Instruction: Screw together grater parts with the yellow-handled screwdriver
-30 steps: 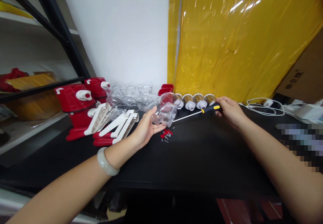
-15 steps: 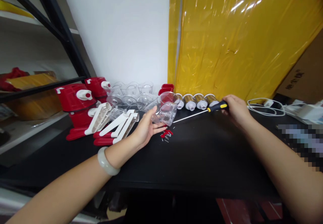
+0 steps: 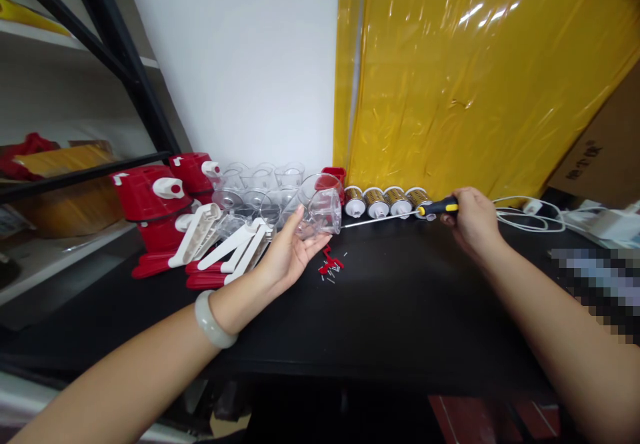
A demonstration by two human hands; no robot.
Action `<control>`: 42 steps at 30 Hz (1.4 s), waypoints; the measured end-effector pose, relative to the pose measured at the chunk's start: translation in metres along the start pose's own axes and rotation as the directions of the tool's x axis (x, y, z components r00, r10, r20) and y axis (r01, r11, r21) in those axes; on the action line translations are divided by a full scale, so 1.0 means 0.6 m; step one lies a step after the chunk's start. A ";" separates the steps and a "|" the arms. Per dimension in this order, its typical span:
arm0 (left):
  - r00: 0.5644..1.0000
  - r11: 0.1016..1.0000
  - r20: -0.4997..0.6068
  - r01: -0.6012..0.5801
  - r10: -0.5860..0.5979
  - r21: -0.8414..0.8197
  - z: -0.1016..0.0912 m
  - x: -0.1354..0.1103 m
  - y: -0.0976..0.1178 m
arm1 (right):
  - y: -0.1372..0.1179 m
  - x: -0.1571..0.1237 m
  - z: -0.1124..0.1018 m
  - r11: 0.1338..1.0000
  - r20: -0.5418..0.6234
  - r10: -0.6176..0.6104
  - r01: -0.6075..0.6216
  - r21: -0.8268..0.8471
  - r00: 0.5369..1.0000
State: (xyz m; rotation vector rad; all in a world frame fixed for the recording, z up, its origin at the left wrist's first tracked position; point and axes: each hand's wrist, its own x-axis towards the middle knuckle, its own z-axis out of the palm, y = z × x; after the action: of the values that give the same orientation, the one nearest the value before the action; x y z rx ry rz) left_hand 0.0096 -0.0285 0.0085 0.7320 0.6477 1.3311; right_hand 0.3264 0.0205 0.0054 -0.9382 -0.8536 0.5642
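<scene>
My left hand [image 3: 287,251] cradles a clear plastic housing [image 3: 317,216] just above the black table [image 3: 390,311], fingers curled under it. My right hand [image 3: 473,221] grips the black-and-yellow handle of a long screwdriver [image 3: 400,214]; its thin shaft points left, with the tip close to the housing's right side. A small heap of red bits and tiny screws [image 3: 330,267] lies on the table just below the housing. A pale bangle [image 3: 213,321] sits on my left wrist.
Red housings [image 3: 150,194], white crank handles [image 3: 227,247] and more clear cups [image 3: 260,187] crowd the back left. Several gold-and-white drums [image 3: 387,201] line the yellow sheet [image 3: 475,77]. White cables [image 3: 530,211] lie at right; a black shelf frame [image 3: 120,64] stands at left.
My right hand drew the screwdriver to the right and lifted it, so the shaft now lies almost level. My left hand raised the clear housing a little and turned it.
</scene>
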 end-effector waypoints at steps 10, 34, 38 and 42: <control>0.998 0.997 -0.025 -0.061 0.060 -0.046 0.001 -0.001 -0.002 | 0.008 -0.014 0.011 0.993 0.048 -0.106 0.103 0.064 0.993; 0.989 0.991 -0.054 -0.135 0.134 -0.002 -0.008 0.007 0.000 | -0.005 -0.016 0.000 0.998 0.338 0.063 -0.059 -0.021 0.939; 0.989 0.991 -0.057 -0.136 0.136 -0.002 -0.006 0.005 0.000 | -0.010 -0.018 -0.001 0.996 0.363 0.050 -0.073 0.050 0.930; 0.989 0.991 -0.049 -0.137 0.137 -0.008 -0.006 0.004 0.000 | -0.025 -0.025 -0.001 0.913 0.426 0.195 -0.322 0.250 0.883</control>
State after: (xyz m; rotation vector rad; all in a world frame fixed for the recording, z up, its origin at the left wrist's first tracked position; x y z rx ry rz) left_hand 0.0073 -0.0257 0.0062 0.7473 0.6369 1.4814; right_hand 0.3195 0.0013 0.0126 -0.6546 -0.9630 1.1219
